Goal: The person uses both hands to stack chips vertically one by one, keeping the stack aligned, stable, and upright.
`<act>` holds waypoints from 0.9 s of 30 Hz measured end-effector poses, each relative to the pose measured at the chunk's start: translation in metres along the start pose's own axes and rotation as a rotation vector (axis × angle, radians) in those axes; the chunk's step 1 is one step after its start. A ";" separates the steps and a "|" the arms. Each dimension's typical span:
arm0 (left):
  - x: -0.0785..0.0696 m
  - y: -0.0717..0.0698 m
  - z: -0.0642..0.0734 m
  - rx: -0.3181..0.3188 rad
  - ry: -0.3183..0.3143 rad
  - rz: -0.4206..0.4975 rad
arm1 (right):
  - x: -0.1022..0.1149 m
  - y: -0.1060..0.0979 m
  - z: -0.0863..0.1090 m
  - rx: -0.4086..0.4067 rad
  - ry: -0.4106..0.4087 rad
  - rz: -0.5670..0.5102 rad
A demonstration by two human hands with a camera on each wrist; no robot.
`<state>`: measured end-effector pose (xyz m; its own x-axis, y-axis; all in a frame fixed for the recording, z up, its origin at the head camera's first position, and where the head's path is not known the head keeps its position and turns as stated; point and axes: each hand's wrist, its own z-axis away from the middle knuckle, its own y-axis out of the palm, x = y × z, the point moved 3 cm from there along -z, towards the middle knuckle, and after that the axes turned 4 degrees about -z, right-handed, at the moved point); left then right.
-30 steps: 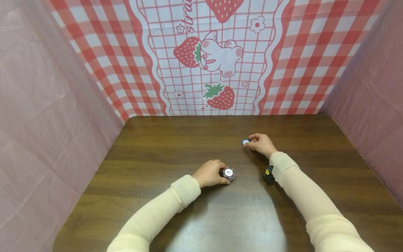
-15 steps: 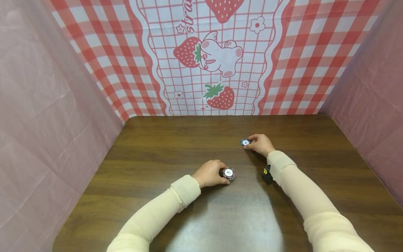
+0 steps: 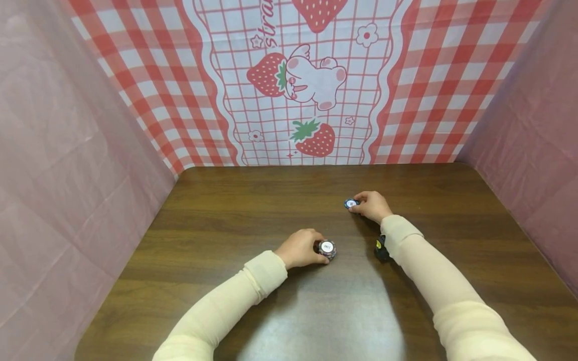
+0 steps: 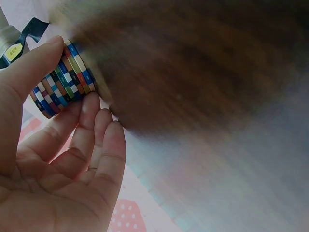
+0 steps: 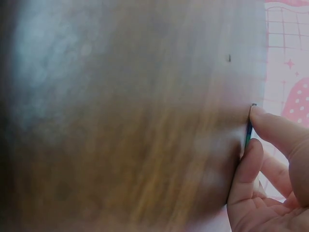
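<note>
In the head view my left hand (image 3: pixel 300 248) grips a stack of poker chips (image 3: pixel 327 248) standing on the wooden table, thumb on the near side and fingers on the far side. The top chip has a white centre with a printed number. The left wrist view shows the multicoloured edges of the stacked chips (image 4: pixel 63 82) between thumb and fingers. Farther back and to the right, my right hand (image 3: pixel 374 206) pinches a single blue poker chip (image 3: pixel 350 203) by its edge. Seen edge-on in the right wrist view, that chip (image 5: pixel 249 133) lies flat at the tabletop.
The brown wooden table (image 3: pixel 226 215) reaches back to a red-checked strawberry cloth (image 3: pixel 316 100). Pink fabric walls (image 3: pixel 81 175) rise on both sides. A black wrist camera (image 3: pixel 381 248) hangs beneath the right sleeve.
The right hand and forearm have shifted slightly left with the blue chip, whose face first showed more and is now partly covered again. The left hand stays on its stack.
</note>
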<state>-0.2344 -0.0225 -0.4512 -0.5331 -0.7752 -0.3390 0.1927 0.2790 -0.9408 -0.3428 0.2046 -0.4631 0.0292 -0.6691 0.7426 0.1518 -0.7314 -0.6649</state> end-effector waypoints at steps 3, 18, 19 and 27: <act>0.001 0.000 0.000 -0.004 -0.001 0.000 | 0.001 0.000 0.000 0.000 -0.009 0.001; 0.001 0.000 0.000 0.000 0.003 0.006 | 0.003 0.000 0.000 -0.002 -0.036 0.035; 0.001 0.000 0.000 0.001 0.002 0.007 | 0.003 0.000 0.000 -0.001 -0.036 0.041; 0.000 -0.001 0.001 0.008 0.000 0.010 | 0.007 -0.001 0.005 -0.012 -0.076 0.103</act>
<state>-0.2343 -0.0234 -0.4499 -0.5310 -0.7722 -0.3488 0.2047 0.2826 -0.9371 -0.3381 0.2010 -0.4569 0.1189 -0.7294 0.6737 0.1318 -0.6609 -0.7388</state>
